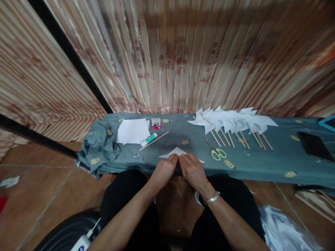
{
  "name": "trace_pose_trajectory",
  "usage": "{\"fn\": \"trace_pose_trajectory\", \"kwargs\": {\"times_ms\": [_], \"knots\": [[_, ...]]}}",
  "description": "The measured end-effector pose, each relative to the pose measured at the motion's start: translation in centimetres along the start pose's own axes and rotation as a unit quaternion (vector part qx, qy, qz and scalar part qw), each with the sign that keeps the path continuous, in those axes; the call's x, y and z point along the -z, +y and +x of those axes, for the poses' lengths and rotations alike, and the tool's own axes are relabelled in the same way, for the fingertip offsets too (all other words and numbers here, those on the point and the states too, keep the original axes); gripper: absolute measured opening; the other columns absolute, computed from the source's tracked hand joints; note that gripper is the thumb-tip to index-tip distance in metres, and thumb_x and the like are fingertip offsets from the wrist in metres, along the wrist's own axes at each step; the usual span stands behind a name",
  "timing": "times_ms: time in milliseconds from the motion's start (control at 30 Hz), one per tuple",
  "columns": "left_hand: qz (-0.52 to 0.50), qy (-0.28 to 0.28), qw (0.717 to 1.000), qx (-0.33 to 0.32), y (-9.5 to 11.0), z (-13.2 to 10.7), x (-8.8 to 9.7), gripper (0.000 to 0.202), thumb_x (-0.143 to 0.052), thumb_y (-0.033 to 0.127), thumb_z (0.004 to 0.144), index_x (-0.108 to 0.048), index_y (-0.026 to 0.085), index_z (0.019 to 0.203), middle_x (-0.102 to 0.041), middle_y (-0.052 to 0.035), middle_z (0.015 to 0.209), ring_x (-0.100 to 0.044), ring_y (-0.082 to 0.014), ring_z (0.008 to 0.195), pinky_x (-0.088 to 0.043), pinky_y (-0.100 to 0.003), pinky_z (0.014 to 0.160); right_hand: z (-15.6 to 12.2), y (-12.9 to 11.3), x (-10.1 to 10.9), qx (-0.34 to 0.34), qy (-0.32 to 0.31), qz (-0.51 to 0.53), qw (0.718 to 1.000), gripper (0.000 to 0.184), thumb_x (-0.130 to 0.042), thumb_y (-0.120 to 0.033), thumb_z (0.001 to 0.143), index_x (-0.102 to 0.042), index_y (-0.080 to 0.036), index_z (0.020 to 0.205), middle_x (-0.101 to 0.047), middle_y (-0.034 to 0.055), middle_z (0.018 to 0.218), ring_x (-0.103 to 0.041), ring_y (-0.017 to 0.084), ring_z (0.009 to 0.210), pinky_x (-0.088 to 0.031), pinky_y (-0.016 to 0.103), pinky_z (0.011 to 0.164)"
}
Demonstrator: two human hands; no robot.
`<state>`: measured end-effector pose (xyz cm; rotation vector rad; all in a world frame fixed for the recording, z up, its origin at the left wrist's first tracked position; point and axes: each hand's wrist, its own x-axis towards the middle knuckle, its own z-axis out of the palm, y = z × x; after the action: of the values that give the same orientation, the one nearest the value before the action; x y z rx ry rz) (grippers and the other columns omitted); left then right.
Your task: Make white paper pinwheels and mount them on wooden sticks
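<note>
On the near edge of the low table draped in a teal cloth (261, 167), I have a white folded paper (177, 152) lying flat in front of me. It is a plain white sheet folded into a low triangle, its peak pointing away from me and its long base along the cloth's edge, partly hidden under my fingers.

Far to the left on the cloth lies a stack of white paper sheets (133, 130), slightly fanned. Just beside it rests a glue stick (149, 139) with a green cap end, and a thin wooden stick (154, 141) lies slanted next to that. A small red-and-white box (156, 123) sits behind them.

My left hand (164, 171) presses down on the left half of the folded paper, fingers curled and pinching its edge. My right hand (193, 170) does the same on the right half, fingertips nearly touching those of the left; a silver bracelet (212, 198) circles that wrist.

To the right of my hands lie scissors (216, 151) with yellow-green handles, blades closed. Beyond them stands a row of white paper pinwheels (230, 120) on wooden sticks, overlapping one another. Farther right, near the cloth's end, a dark phone (314, 146) lies flat.
</note>
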<state>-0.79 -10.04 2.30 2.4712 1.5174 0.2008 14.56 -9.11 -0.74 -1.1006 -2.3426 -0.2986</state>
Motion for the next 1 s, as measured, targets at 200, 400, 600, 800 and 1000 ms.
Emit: {"fn": "trace_pose_trajectory", "kwargs": {"times_ms": [200,400,600,800,1000], "knots": [[-0.027,0.001,1.0,-0.003,-1.2,0.4,1.0,0.026,-0.041,0.005,0.09,-0.06,0.013,0.107,-0.069,-0.0117,0.11,-0.07,-0.0219,0.099,-0.056,-0.031,0.085,-0.1,0.3,0.2,-0.01,0.0,0.019,1.0,0.019,-0.049,-0.009,0.093,-0.067,-0.011,0.101,-0.07,0.0117,0.096,-0.057,0.025,0.089,-0.051,0.038,0.082],[-0.06,0.113,0.992,0.015,-3.9,-0.6,0.3,0.034,-0.042,0.005,0.089,-0.062,0.016,0.115,-0.069,-0.0128,0.118,-0.071,-0.0225,0.101,-0.056,-0.035,0.091,-1.0,2.6,0.6,-0.031,0.034,0.004,0.999,0.021,-0.048,-0.011,0.095,-0.068,-0.012,0.1,-0.072,0.0119,0.097,-0.059,0.025,0.089,-0.051,0.037,0.082],[-0.123,0.282,0.951,0.024,-6.4,-1.6,-0.5,0.028,-0.044,0.015,0.093,-0.069,0.016,0.106,-0.074,-0.0117,0.103,-0.073,-0.0228,0.094,-0.059,-0.034,0.086,-2.7,5.8,1.5,-0.157,0.066,0.064,0.983,0.032,-0.042,-0.026,0.099,-0.071,-0.014,0.097,-0.074,0.0135,0.095,-0.063,0.025,0.088,-0.049,0.039,0.085],[-0.154,0.332,0.93,-0.039,-4.2,-1.4,-0.7,0.028,-0.044,0.019,0.097,-0.069,0.017,0.108,-0.073,-0.011,0.112,-0.071,-0.0185,0.102,-0.057,-0.031,0.093,-2.0,3.8,1.7,-0.447,-0.07,0.559,0.695,0.068,-0.049,-0.08,0.077,-0.075,-0.017,0.077,-0.076,0.0132,0.081,-0.067,0.024,0.073,-0.05,0.036,0.07],[-0.14,0.326,0.931,-0.092,-2.0,-0.7,-1.6,0.029,-0.042,0.014,0.097,-0.067,0.015,0.111,-0.07,-0.0141,0.118,-0.07,-0.0184,0.107,-0.058,-0.03,0.093,-0.2,1.1,1.5,-0.499,-0.032,0.737,0.456,0.061,-0.077,-0.073,0.055,-0.075,-0.014,0.072,-0.074,0.0084,0.07,-0.064,0.016,0.063,-0.047,0.027,0.062]]}}
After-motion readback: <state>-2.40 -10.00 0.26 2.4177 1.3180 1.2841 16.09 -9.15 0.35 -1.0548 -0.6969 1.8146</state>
